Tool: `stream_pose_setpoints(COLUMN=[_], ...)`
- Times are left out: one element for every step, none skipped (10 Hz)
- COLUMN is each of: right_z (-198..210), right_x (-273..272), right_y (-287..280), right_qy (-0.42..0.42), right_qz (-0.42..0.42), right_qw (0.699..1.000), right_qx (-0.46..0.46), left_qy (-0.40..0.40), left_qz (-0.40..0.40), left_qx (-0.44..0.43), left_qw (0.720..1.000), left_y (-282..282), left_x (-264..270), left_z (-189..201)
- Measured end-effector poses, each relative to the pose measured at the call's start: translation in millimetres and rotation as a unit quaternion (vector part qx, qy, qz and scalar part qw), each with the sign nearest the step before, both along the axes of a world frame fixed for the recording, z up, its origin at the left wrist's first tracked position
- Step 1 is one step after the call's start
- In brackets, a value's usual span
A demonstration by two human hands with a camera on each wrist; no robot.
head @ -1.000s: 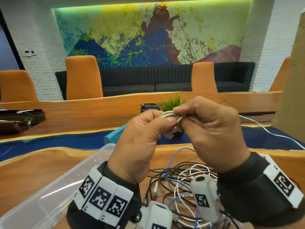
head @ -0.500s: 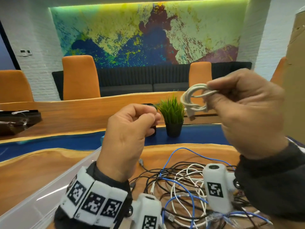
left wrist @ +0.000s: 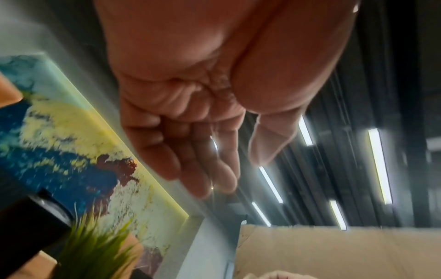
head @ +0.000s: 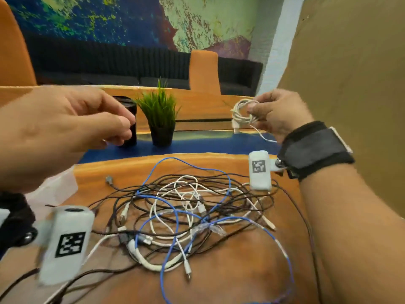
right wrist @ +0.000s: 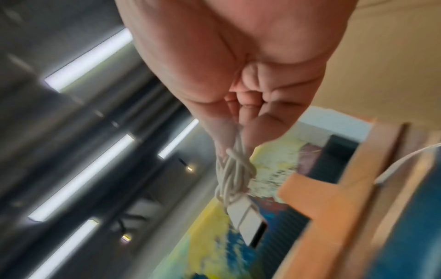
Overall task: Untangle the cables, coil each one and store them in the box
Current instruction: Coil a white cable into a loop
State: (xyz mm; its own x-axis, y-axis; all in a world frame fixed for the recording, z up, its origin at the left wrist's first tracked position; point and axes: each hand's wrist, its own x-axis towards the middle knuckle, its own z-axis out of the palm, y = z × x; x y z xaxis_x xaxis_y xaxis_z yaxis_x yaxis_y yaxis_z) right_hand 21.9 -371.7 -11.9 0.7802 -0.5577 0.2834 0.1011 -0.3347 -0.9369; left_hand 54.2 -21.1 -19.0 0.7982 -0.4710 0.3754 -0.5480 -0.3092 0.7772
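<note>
A small coil of white cable (head: 242, 114) is pinched between the thumb and fingers of my right hand (head: 252, 110), up in the air at the right. The right wrist view shows the same coil (right wrist: 235, 175) hanging from my right hand (right wrist: 238, 136), its USB plug (right wrist: 250, 222) pointing away. My left hand (head: 127, 128) hovers at the left with loosely curled fingers and nothing in it; the left wrist view shows that left hand (left wrist: 238, 169) relaxed and empty. A tangle of black, white and blue cables (head: 186, 211) lies on the wooden table below. A corner of the clear plastic box (head: 57, 187) shows under my left hand.
A small potted grass plant (head: 160, 115) and a black cylinder (head: 129, 119) stand behind the tangle. A tall cardboard panel (head: 350, 84) rises at the right. A loose white cable (head: 263, 137) runs along the table under my right hand.
My left hand has let go of the white coil. My right hand has carried it off to the right, and the two hands have moved apart. The head view has dropped toward the tangle.
</note>
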Motion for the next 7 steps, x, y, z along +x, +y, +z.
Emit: stream_pose_setpoints(right_z=[-31.9, -53.6, -69.1, -82.6, -97.0, -102.0, -99.4], right_x=[12.0, 15.7, 9.6, 4.8, 19.4, 32.3, 32.3], right_y=[-32.8, -58.5, -77.1, -73.3, -55.7, -33.9, -29.3], right_qy=[0.19, 0.299, 0.375, 0.441, 0.447, 0.448, 0.417], right_qz=[0.015, -0.015, -0.025, 0.018, 0.045, 0.082, 0.088], right_qw=[0.981, 0.953, 0.924, 0.893, 0.891, 0.888, 0.905], right_qx=[-0.046, -0.056, -0.064, -0.092, -0.062, -0.07, -0.003], left_qy=[-0.025, -0.011, -0.014, -0.008, -0.001, 0.011, 0.016], left_qz=[0.001, -0.009, -0.033, -0.049, -0.054, -0.052, -0.056], left_qx=[0.056, 0.079, 0.092, 0.105, 0.119, 0.134, 0.146], left_qw=[0.998, 0.997, 0.995, 0.993, 0.991, 0.989, 0.988], left_y=[-2.3, 0.5, 4.4, 1.9, -3.8, -2.0, 1.7], left_x=[-8.7, -12.2, -10.9, -24.9, -23.5, -20.3, -23.9], left_z=[-8.3, -11.5, -10.8, -9.8, -10.9, -10.4, -8.4])
